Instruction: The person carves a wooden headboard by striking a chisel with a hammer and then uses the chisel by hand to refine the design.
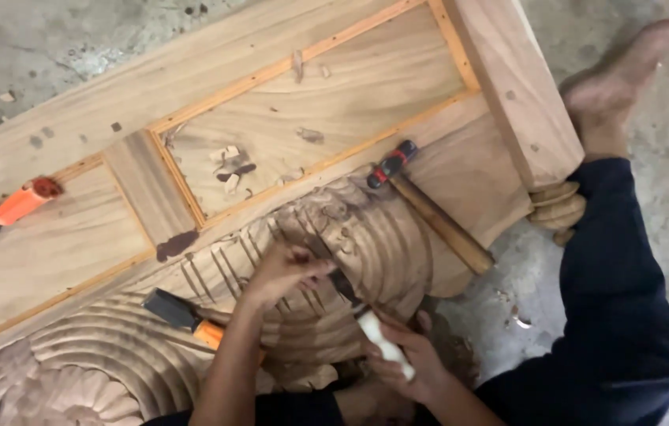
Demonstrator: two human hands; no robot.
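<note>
place: woodcarving workshop | signs: carved wooden panel (334, 237), hammer (429, 209), chisels (181, 315), concrete floor (650, 118)

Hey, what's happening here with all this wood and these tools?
A person sits on the floor carving a large wooden panel. Their right hand holds a white-handled chisel, its blade set on the ridged carved section, while the left hand steadies near the tip. A hammer lies on the wood close by. Two orange-handled chisels rest unused: one by the left forearm, another on the far left panel.
</note>
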